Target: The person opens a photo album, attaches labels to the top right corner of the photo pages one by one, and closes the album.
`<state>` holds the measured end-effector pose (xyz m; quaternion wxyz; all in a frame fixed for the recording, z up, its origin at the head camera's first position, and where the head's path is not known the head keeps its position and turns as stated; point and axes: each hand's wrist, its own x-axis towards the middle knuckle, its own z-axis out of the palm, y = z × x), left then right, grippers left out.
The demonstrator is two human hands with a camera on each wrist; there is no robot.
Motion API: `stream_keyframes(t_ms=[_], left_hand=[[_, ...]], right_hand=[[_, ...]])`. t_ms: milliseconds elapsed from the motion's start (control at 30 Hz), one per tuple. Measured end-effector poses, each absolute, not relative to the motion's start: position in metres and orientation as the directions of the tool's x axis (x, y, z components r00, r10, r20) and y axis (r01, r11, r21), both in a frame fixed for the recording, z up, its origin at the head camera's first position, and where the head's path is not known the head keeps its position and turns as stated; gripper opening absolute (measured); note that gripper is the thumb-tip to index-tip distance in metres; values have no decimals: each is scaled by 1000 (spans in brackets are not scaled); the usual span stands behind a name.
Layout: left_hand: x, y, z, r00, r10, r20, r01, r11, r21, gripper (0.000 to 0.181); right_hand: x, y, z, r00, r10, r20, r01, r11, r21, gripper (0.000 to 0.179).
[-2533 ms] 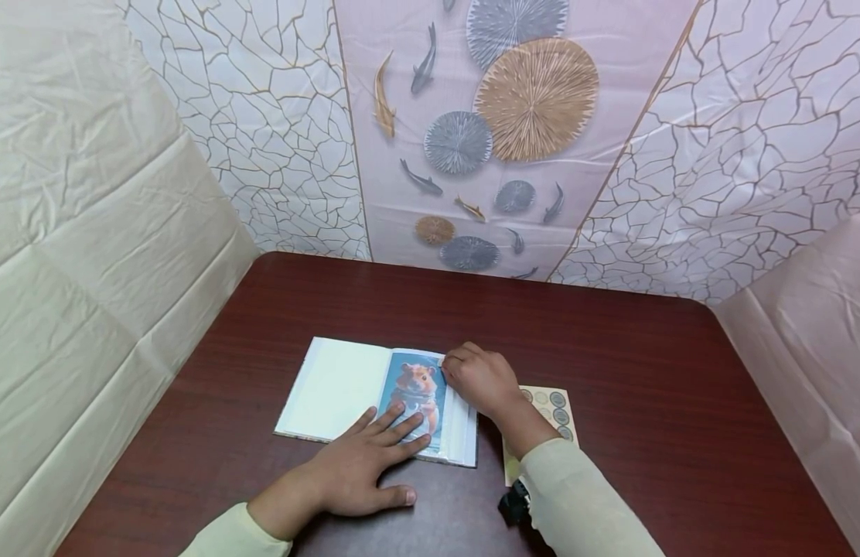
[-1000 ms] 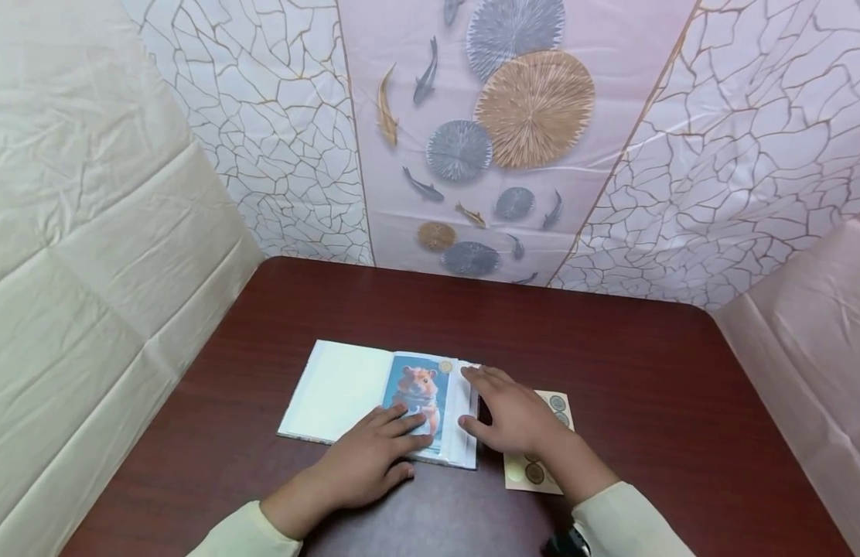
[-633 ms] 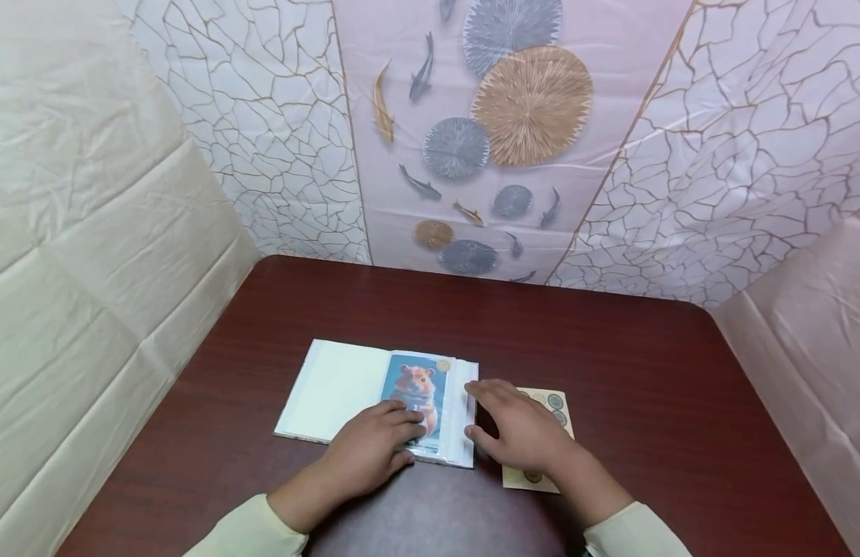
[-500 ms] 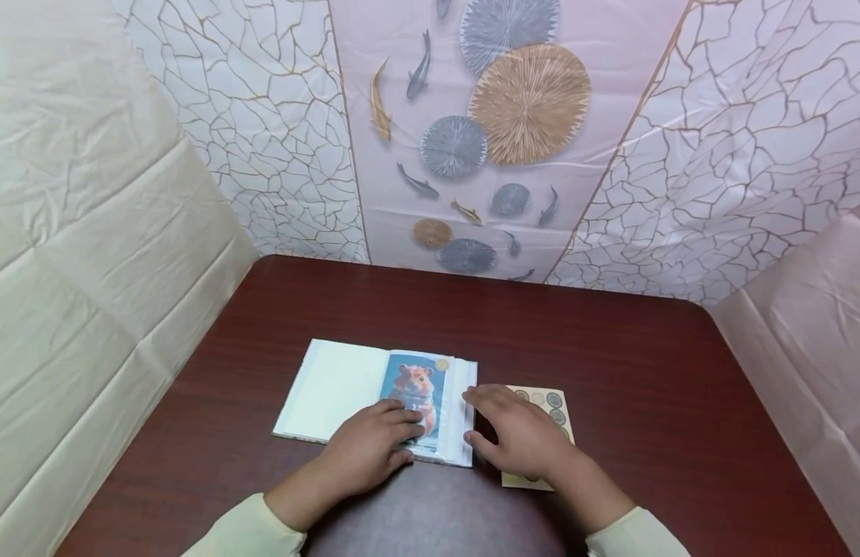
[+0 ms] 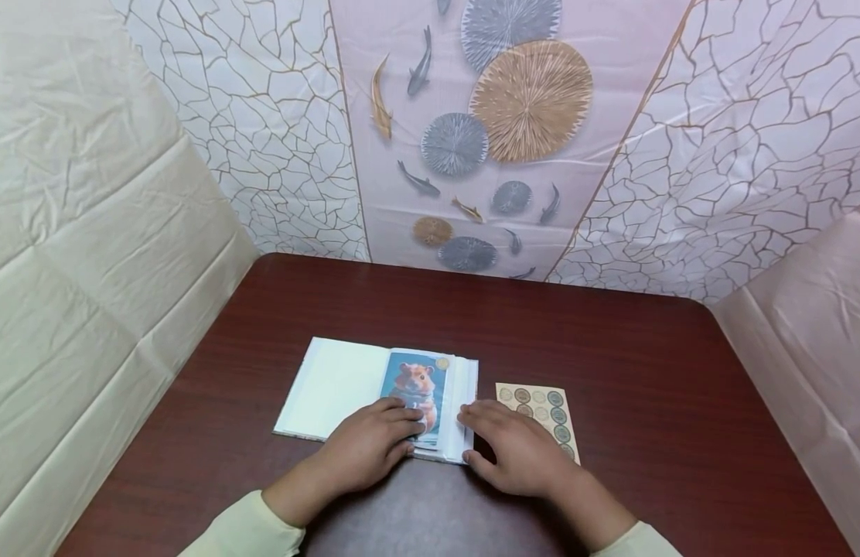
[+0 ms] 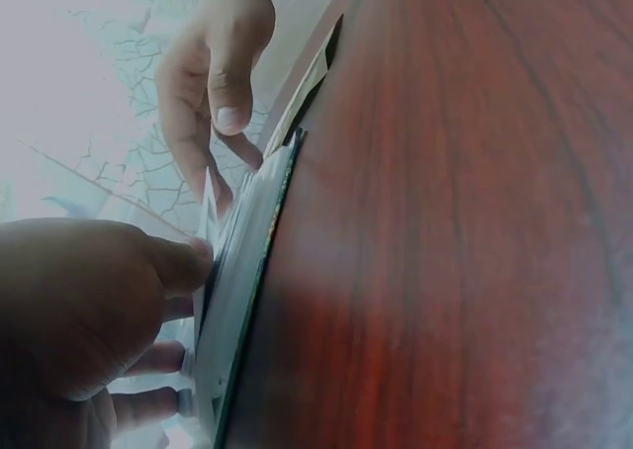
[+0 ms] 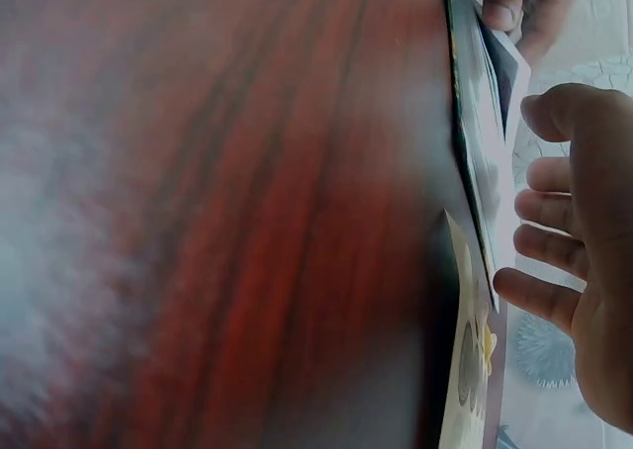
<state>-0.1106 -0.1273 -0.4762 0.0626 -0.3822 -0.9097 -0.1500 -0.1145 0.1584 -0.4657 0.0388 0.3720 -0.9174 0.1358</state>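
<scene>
An open photo album (image 5: pixel 332 387) lies on the table, with a blank white page on its left. On its right page is a hamster picture (image 5: pixel 418 383) with a round sticker (image 5: pixel 441 363) at the top right corner. My left hand (image 5: pixel 367 441) has its fingers over the picture and its thumb at the lower edge, pinching the slightly raised album page (image 6: pixel 206 320). Loosely bent, my right hand (image 5: pixel 520 449) holds nothing; its fingertips are at the album's right edge. Partly behind it lies a cream sheet of round stickers (image 5: pixel 558 398).
The dark red wooden table (image 5: pixel 646 371) extends around the album. Behind it hangs a patterned backdrop (image 5: pixel 430 155) with fish and round shapes. Pale cloth (image 5: pixel 89 309) stands along the left side, and more cloth (image 5: pixel 813 333) along the right.
The right hand has left the picture's top right corner, where the round sticker now shows, and has moved down the album's right edge. The left fingers have drawn in, and the page's lower edge has risen slightly.
</scene>
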Motion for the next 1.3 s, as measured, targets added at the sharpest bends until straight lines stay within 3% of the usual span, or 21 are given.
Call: stream_keyframes(t_ms=[333,533,967,1300], left_hand=[[-108,-125,-477,-729,657,189,683,683,258,32],[-107,-125,-477,-731,655,192,681,685,259,33],[-104,-132,-480,-701,619,354,710,650,270,39],[-101,-137,-480,-688,556,466,702,671,236,54]], right_hand=[[-106,160,-475,-658,-734,168,-753,634,-176,65],[-105,161,-479,-638,-747,187,-770,621,-149,62],[-106,161,-483,-611,-765,205,-791,599,-121,58],[-104,163,-479,-633,-760,147,-773,610,-173,60]])
